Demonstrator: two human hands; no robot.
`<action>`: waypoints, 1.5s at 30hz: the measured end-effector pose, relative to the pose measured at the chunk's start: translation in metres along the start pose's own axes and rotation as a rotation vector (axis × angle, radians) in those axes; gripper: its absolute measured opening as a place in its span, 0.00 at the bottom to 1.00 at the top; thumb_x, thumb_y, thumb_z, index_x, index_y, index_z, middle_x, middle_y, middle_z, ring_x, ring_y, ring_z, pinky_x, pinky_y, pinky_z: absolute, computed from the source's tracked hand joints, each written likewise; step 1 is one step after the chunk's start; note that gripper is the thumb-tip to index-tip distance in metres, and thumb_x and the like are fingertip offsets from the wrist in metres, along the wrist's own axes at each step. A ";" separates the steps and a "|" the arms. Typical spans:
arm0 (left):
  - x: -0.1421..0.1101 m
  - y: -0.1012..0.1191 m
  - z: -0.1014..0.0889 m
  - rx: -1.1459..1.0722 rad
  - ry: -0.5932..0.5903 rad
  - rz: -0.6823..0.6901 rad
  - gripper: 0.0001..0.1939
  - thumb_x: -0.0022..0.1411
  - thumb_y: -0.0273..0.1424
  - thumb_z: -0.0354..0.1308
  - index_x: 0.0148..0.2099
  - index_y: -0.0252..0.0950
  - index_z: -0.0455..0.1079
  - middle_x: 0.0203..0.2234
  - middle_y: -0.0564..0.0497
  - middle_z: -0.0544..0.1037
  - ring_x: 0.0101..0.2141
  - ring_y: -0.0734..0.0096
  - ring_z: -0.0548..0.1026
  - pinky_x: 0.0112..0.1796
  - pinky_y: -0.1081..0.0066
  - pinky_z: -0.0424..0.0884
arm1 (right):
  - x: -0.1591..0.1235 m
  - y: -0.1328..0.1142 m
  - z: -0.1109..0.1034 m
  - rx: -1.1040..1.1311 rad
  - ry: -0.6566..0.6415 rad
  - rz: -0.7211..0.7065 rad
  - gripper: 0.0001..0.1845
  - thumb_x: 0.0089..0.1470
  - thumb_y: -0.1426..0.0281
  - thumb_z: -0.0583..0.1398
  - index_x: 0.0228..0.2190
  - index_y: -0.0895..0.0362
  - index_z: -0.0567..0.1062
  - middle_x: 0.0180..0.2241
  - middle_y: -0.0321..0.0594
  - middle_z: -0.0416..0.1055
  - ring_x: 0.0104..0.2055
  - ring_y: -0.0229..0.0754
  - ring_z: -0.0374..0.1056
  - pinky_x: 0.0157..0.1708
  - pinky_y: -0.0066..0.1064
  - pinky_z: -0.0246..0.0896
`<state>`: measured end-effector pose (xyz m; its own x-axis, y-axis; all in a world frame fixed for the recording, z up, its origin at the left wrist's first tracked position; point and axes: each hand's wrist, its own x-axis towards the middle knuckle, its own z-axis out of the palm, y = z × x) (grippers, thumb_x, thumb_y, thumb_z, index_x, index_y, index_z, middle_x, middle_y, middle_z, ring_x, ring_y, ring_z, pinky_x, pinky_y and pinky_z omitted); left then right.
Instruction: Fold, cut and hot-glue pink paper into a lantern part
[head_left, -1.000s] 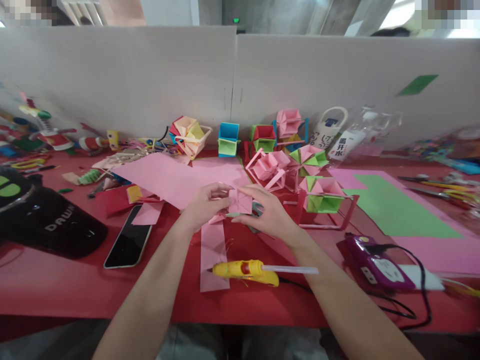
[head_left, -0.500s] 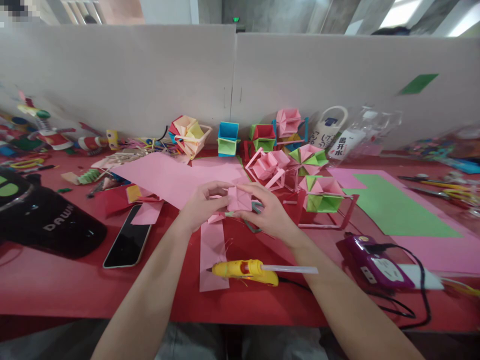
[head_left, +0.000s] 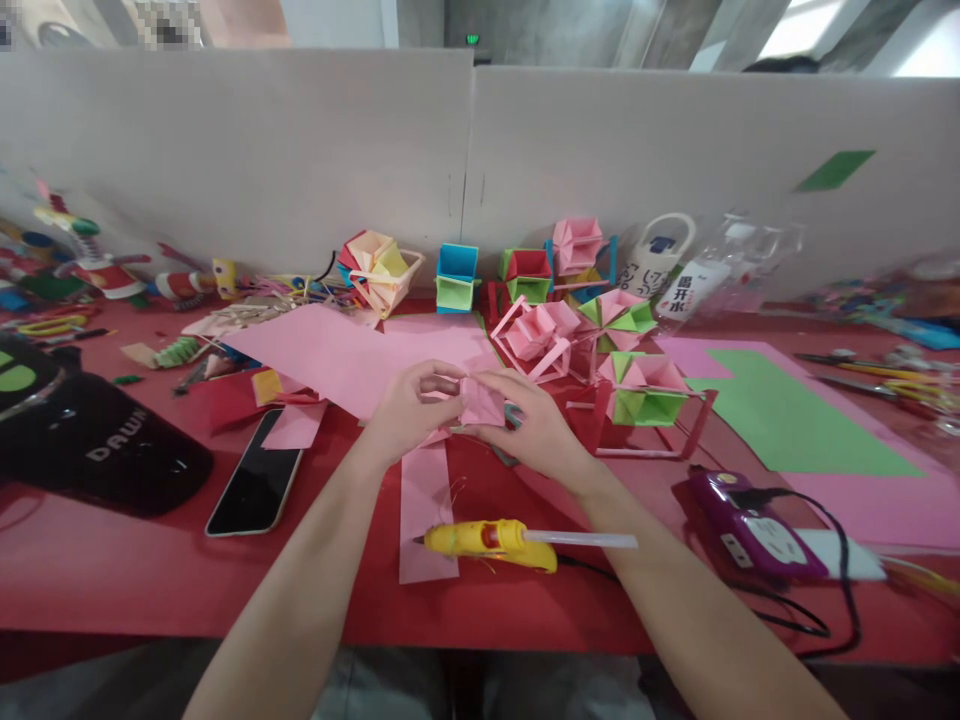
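Note:
Between my two hands is a small folded piece of pink paper (head_left: 482,402), creased and roughly square. My left hand (head_left: 411,408) pinches its left side with thumb and fingers. On the right side, my right hand (head_left: 531,418) grips it, thumb below and fingers along the top. Below the hands a pink paper strip (head_left: 425,490) lies on the red tabletop. A yellow hot glue gun (head_left: 487,540) rests across this strip, nozzle to the left, a clear glue stick out of its back. Scissors (head_left: 513,415) are partly hidden behind my right hand.
Folded-paper wheels on frames, one pink and green (head_left: 649,390), stand behind and right. A phone (head_left: 255,480) and a black cup (head_left: 105,430) lie left. At right are a purple power strip (head_left: 757,530) with a cable and green paper (head_left: 810,410). A white partition (head_left: 300,150) closes the back.
The folded pink paper has turned slightly and shifted a little to the right in my fingers. Both hands keep hold of it; the glue gun and the strip have not moved.

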<state>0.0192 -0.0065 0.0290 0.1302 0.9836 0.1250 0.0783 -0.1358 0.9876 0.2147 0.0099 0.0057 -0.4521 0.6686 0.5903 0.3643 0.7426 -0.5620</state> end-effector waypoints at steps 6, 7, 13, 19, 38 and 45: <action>0.001 -0.001 -0.002 0.013 0.045 -0.019 0.17 0.49 0.28 0.65 0.43 0.34 0.72 0.32 0.50 0.74 0.31 0.73 0.75 0.30 0.74 0.74 | 0.002 -0.002 -0.004 0.000 -0.082 0.031 0.35 0.51 0.61 0.68 0.58 0.51 0.68 0.58 0.47 0.67 0.60 0.51 0.63 0.59 0.46 0.60; 0.001 -0.002 -0.004 0.020 0.081 -0.014 0.17 0.49 0.28 0.65 0.44 0.34 0.71 0.31 0.51 0.74 0.30 0.74 0.74 0.30 0.74 0.74 | 0.003 -0.002 -0.009 -0.014 -0.095 0.043 0.36 0.51 0.60 0.68 0.59 0.51 0.67 0.59 0.48 0.65 0.61 0.52 0.61 0.59 0.47 0.59; 0.006 -0.010 -0.020 -0.001 0.244 0.021 0.20 0.50 0.27 0.64 0.46 0.40 0.66 0.30 0.56 0.74 0.25 0.76 0.75 0.29 0.74 0.74 | 0.006 -0.006 -0.058 0.054 -0.427 0.324 0.11 0.56 0.63 0.62 0.35 0.57 0.78 0.34 0.42 0.76 0.36 0.43 0.72 0.39 0.36 0.69; 0.006 -0.010 -0.019 0.139 0.217 0.039 0.09 0.53 0.30 0.62 0.38 0.34 0.77 0.38 0.48 0.81 0.28 0.74 0.77 0.30 0.75 0.72 | 0.006 -0.024 -0.071 0.269 -1.100 0.386 0.25 0.39 0.57 0.72 0.39 0.58 0.81 0.35 0.38 0.77 0.35 0.39 0.69 0.34 0.27 0.64; 0.005 -0.004 -0.021 0.101 0.190 -0.009 0.29 0.47 0.28 0.68 0.54 0.34 0.74 0.44 0.45 0.79 0.34 0.73 0.76 0.33 0.76 0.74 | -0.002 -0.047 -0.026 0.104 -1.326 0.310 0.16 0.40 0.64 0.68 0.33 0.57 0.77 0.24 0.32 0.72 0.24 0.35 0.66 0.22 0.23 0.54; 0.002 0.000 -0.023 0.152 0.114 -0.012 0.30 0.48 0.28 0.68 0.56 0.34 0.72 0.45 0.44 0.79 0.35 0.72 0.77 0.37 0.74 0.75 | -0.001 -0.030 -0.077 0.334 -0.922 0.421 0.14 0.47 0.64 0.66 0.35 0.59 0.77 0.27 0.36 0.75 0.24 0.35 0.70 0.24 0.24 0.65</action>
<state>-0.0037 -0.0022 0.0311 0.0158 0.9911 0.1319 0.2282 -0.1320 0.9646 0.2663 -0.0099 0.0666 -0.8342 0.4774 -0.2760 0.4562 0.3163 -0.8318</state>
